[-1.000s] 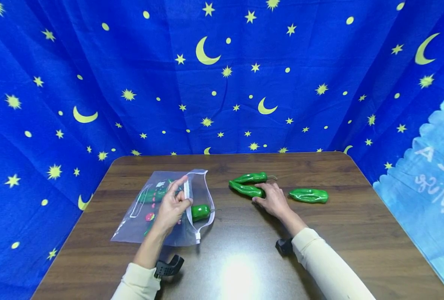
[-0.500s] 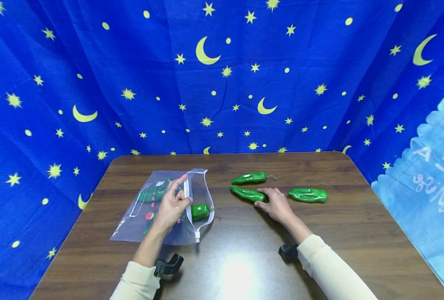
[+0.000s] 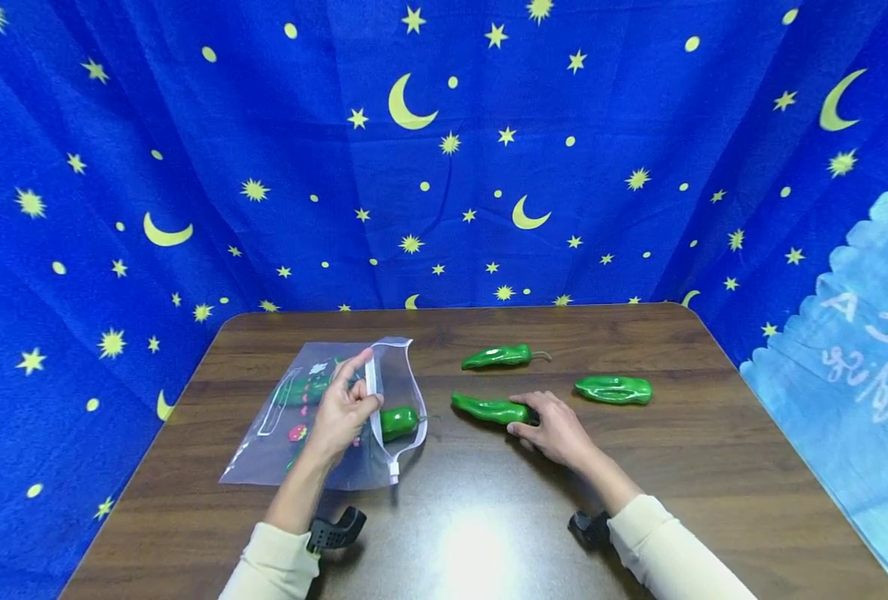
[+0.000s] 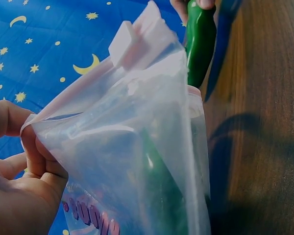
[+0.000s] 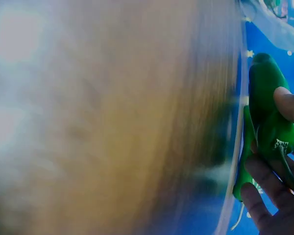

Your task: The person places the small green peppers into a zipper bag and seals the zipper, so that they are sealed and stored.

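My left hand (image 3: pixel 342 412) pinches the upper layer of a clear zip bag (image 3: pixel 271 454) near its mouth, which gapes toward the right. Inside the bag a green pepper (image 3: pixel 399 423) shows at the opening, and more green shapes appear dimly through the plastic. My right hand (image 3: pixel 555 429) grips another green pepper (image 3: pixel 485 408) by its stem end; its tip points left toward the bag. In the right wrist view the thumb and fingers wrap this held pepper (image 5: pixel 267 98).
Behind the held pepper lies a green pepper (image 3: pixel 500 357) with its stem to the right. One more green pepper (image 3: pixel 615 390) rests to the right of my right hand. The brown wooden table (image 3: pixel 684 500) ends at a blue star-patterned curtain (image 3: pixel 301 167).
My right hand has drawn the gripped pepper toward me, away from the pepper behind it, whose tip it touched or nearly touched before. The left hand and bag stay nearly still.
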`<state>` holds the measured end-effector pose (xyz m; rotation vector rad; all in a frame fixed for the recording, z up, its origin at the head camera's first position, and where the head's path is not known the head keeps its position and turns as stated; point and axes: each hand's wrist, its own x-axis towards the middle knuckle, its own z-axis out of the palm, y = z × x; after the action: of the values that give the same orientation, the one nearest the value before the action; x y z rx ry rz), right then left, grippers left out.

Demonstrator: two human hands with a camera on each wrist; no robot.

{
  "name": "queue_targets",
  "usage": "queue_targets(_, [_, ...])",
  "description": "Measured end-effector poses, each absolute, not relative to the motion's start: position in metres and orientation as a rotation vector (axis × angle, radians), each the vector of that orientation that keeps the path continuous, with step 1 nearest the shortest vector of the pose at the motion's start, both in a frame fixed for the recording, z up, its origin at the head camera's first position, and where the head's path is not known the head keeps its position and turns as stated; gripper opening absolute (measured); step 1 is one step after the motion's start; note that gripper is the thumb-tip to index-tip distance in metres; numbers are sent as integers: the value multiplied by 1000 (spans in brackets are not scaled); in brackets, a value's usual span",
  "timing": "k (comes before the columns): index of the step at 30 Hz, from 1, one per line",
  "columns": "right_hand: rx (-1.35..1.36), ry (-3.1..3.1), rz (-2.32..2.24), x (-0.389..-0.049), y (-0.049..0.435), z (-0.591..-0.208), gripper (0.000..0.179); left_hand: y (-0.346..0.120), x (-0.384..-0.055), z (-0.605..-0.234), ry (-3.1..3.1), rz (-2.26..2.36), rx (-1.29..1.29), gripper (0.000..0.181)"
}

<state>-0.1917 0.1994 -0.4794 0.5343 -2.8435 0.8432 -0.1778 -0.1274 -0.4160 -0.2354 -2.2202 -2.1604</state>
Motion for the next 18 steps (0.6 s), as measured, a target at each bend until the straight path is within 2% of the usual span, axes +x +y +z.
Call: queue_targets(18, [685, -2805, 892, -158, 194, -472, 44, -126, -177, -417, -2208, -2146, -238, 71])
